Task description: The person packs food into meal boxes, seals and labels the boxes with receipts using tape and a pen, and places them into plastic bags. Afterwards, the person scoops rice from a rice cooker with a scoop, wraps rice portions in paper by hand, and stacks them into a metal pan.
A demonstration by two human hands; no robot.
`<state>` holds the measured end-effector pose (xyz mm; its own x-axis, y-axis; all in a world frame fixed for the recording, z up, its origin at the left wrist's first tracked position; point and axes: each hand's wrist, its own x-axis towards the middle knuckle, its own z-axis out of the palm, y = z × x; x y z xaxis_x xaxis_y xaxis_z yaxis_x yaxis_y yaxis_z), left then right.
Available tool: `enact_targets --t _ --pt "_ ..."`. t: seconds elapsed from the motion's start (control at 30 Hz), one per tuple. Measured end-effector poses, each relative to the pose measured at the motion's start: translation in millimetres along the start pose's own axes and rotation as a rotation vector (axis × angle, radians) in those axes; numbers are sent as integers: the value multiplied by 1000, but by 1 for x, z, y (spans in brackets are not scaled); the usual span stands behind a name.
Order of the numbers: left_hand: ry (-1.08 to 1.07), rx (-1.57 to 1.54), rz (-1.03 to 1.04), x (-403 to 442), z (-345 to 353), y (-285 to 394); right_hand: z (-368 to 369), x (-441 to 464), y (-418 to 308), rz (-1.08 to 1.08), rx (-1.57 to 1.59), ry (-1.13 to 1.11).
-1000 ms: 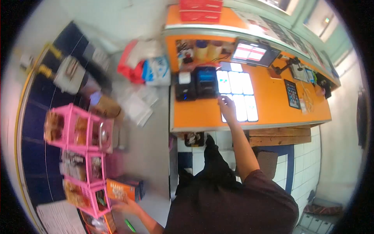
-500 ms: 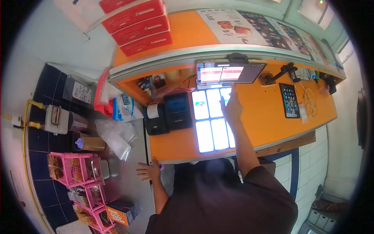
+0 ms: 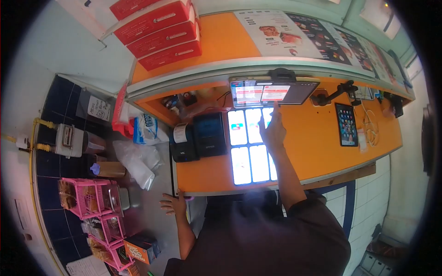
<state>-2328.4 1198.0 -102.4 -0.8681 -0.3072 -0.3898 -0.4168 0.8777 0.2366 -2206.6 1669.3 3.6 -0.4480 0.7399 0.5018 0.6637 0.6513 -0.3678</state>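
Observation:
My right hand (image 3: 275,129) is raised over the lit phones (image 3: 250,164), which lie in two rows on the orange counter (image 3: 202,178). Its index finger is stretched toward the lower edge of the mounted tablet (image 3: 276,92), whose screen shows red and white panels; whether the fingertip touches it I cannot tell. Nothing shows in that hand, and it hides part of the phones at the right. My left hand (image 3: 175,204) has its fingers spread over the grey surface beside the counter's left corner and holds nothing.
Two black printers (image 3: 209,134) stand left of the phones. Another tablet (image 3: 346,124) and a white cable lie at the right. Red boxes (image 3: 163,37) are stacked on the upper shelf. Pink baskets (image 3: 94,198), a plastic bag (image 3: 138,161) and an orange box (image 3: 138,250) are at the left.
My left hand has left the orange box and moved up to the counter's corner. My right hand has gone from the lower phones up toward the mounted tablet. The view has shifted closer to the counter.

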Motion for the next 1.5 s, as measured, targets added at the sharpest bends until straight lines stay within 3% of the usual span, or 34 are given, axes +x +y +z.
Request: enact_targets --t 0.07,0.1,0.13,0.27,0.33,0.4,0.47,0.5,0.53,0.63,0.73,0.8,0.87,0.93,1.0,1.03,1.1,1.17,1.23,1.3,1.33,1.37,1.4,1.5 --pt "-8 -10 42 -5 -2 3 -7 -7 -12 43 222 119" --pt "-1 -18 17 -6 -1 2 -9 -16 -22 84 261 26" --pt "-23 -28 43 -4 -1 0 2 -26 -32 3 425 99" --pt "-59 -152 19 2 -16 2 12 -46 -120 -310 599 -163" --pt "-81 -217 29 -8 -43 19 36 -42 -160 -319 494 -342" --pt "-119 -282 66 -11 -45 19 65 -27 -195 -381 379 -319" --pt "-65 -444 350 -3 -32 13 90 -11 -222 -437 255 -283" --pt "-62 -455 343 -4 -26 14 99 -4 -233 -489 135 -385" --pt "-21 -466 462 -10 -22 20 104 -1 -241 -541 9 -484" --pt "49 -489 649 -41 -28 49 103 2 -259 -606 -16 -625" --pt "63 -511 801 -48 -43 73 74 -5 -272 -698 -18 -633" --pt "24 -536 915 -44 -40 91 81 -30 -264 -678 160 -557" --pt "44 -424 1016 -32 -38 100 75 -44 -268 -540 104 -863" --pt "110 -380 1159 -20 -34 117 66 -56 -267 -401 352 -932" --pt "160 -202 1221 -13 -36 129 60 -60 -269 -393 655 -935" --pt "169 -119 1291 -8 -33 134 49 -58 -271 -365 653 -920" --pt "121 -63 1330 5 -23 137 20 -47 -277 -505 953 -964" --pt "78 -4 1356 13 -11 135 12 -45 -266 -549 976 -921" --pt "233 135 1281 18 0 134 6 -36 -248 -615 1000 -890" --pt "197 107 1253 -5 -31 152 -1 -29 -216 -276 939 -942" --pt "163 80 1220 -14 -42 153 -5 -29 -204 8 1144 -963" --pt "160 65 1232 -2 -25 148 -8 -28 -193 111 1475 -879" --pt "166 66 1199 -4 -32 152 -30 -23 -192 114 1574 -708" --pt "95 136 1169 -19 -79 166 -83 -13 -197 250 1673 -726"
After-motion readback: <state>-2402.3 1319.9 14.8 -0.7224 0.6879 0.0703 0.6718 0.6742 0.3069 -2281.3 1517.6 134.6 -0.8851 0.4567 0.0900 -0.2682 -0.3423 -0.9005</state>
